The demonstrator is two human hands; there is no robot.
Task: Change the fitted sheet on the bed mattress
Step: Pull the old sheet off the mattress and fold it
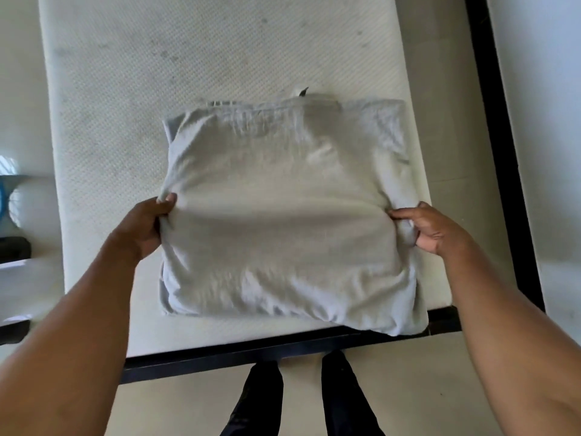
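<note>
bare white mattress [132,127] sits on a black bed frame [239,357]. a folded pale grey sheet [283,221] lies on its near end, one corner overhanging the frame. frame stands on a light floor [424,388].

Folded pale grey sheet [283,215], wrinkled and square, lying mid-frame on the bare white mattress [157,73].

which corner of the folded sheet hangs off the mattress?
The near right corner of the folded sheet, below the right hand: it overhangs the foot of the mattress onto the black bed frame. The other three corners lie on the mattress.
</note>
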